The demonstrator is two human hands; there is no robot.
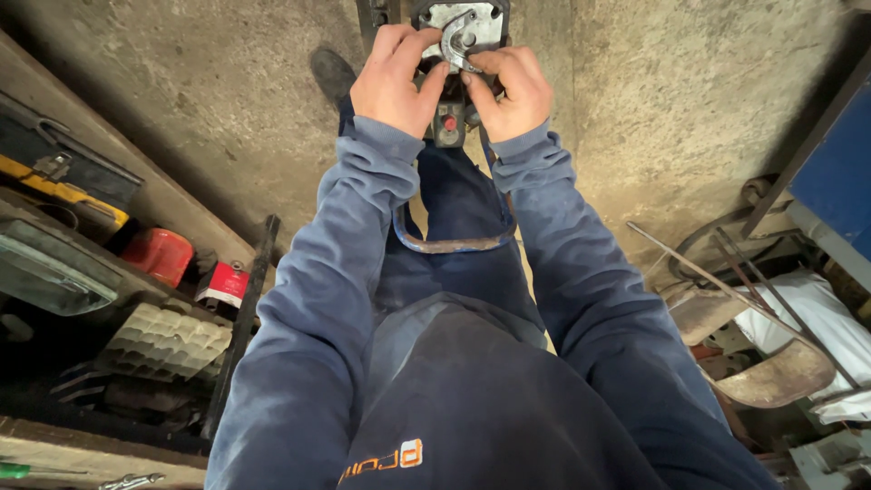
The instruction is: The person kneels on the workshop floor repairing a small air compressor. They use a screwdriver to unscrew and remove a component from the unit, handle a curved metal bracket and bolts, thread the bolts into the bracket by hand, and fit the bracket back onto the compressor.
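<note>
At top centre of the frame, our left hand (392, 80) and right hand (510, 89) pinched a curved grey metal hook (454, 44) against the grey steel machine plate (490, 22), mid-fitting; seating it called for fingertip care.

Curved grey metal hook (456, 44) against a grey machine plate (464, 23), top centre.

On the left lie a red canister (160, 254), a clear lamp lens (50, 272) and a black-and-yellow case (63, 172); rusty metal scraps (771, 372) lie right, on concrete floor (227, 100).
</note>
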